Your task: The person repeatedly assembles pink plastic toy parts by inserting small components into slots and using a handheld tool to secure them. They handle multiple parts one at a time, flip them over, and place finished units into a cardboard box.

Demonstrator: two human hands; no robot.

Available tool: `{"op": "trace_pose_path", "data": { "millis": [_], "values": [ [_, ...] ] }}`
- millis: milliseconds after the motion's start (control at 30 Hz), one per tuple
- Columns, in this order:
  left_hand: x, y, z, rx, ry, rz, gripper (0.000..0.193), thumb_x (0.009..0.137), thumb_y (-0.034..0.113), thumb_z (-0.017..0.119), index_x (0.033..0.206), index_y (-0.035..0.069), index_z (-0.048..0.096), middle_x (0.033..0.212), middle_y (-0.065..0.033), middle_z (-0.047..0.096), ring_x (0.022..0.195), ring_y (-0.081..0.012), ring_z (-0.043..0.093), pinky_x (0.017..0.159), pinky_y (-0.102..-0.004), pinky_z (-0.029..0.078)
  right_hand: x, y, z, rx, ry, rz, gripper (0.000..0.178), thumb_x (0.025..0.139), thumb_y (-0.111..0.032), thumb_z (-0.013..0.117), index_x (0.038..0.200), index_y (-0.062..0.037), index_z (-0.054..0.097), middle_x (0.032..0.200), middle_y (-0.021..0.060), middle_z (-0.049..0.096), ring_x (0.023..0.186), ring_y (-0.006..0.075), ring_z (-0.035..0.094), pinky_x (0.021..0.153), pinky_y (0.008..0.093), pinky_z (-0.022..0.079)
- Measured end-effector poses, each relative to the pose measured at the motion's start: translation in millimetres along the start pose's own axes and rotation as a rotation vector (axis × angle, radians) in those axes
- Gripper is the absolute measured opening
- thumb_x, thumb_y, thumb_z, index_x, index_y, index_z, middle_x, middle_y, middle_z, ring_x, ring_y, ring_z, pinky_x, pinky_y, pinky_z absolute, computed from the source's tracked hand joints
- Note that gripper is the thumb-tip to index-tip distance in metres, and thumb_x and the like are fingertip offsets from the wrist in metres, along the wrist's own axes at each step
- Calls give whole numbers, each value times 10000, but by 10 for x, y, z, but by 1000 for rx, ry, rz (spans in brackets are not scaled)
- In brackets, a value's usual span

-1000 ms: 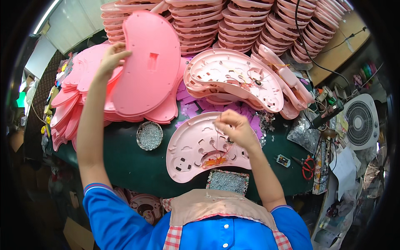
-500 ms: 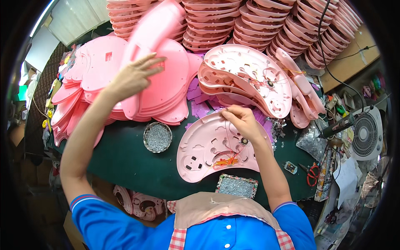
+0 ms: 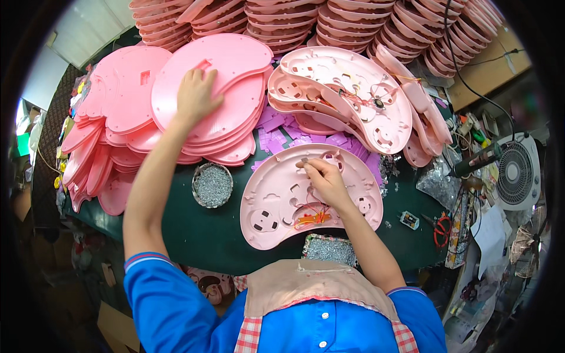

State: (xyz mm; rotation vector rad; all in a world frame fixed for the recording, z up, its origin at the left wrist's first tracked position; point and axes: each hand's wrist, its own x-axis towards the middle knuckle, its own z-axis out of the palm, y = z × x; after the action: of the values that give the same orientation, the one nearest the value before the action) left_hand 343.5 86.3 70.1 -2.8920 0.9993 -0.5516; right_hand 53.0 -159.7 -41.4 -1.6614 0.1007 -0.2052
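Note:
My left hand (image 3: 199, 95) lies on the top pink plastic panel (image 3: 235, 56) of a stack at the left. Its fingers are apart, their tips by a rectangular slot in the panel. My right hand (image 3: 328, 181) pinches a small flat grey-brown piece (image 3: 302, 162), too small to name, above a kidney-shaped pink plastic shell (image 3: 268, 185). That shell sits hollow side up before me, with posts, cut-outs and thin wires joined to an orange circuit board (image 3: 312, 218). Part of the wiring is hidden under my right hand.
A round tub of small metal screws (image 3: 212, 185) and a rectangular tray of screws (image 3: 329, 248) flank the shell. More wired shells (image 3: 385, 76) lie behind it, among purple pieces (image 3: 276, 138). Pink stacks (image 3: 279, 26) line the back. Red-handled scissors (image 3: 441, 230) and a fan (image 3: 518, 173) are right.
The pink part that stood tilted and blurred by my left hand is no longer upright; a panel lies flat beneath that hand. My right hand has moved left from the shell's far rim, over its inside.

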Motion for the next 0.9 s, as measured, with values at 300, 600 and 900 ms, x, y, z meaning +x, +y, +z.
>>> {"op": "trace_pose_path", "data": {
  "millis": [300, 600, 900],
  "values": [
    [-277, -234, -229, -172, -100, 83, 577, 770, 390, 788, 1295, 157, 738, 1230, -219, 678, 1102, -361, 669, 991, -427, 526, 66, -148, -41, 201, -106, 182, 273, 1061, -191, 578, 1154, 1, 748, 739, -84, 462, 582, 2, 356, 496, 189, 275],
    [-938, 636, -1352, -1728, -4, -331, 591, 925, 275, 706, 1423, -23, 593, 1228, -95, 710, 1078, -158, 679, 945, -307, 538, -131, -357, -32, 147, -9, 21, 223, 990, -115, 593, 920, 32, 746, 821, 16, 649, 716, 93, 563, 635, 257, 436],
    [-2103, 1547, -983, -2133, -178, -583, 868, 877, 541, 699, 1488, -18, 439, 1336, -142, 611, 1232, -219, 608, 1052, -373, 494, -185, -800, 446, -251, -159, -279, 137, 887, -44, 603, 798, 37, 667, 709, 135, 591, 643, 251, 596, 615, 345, 475]
  ]
}}
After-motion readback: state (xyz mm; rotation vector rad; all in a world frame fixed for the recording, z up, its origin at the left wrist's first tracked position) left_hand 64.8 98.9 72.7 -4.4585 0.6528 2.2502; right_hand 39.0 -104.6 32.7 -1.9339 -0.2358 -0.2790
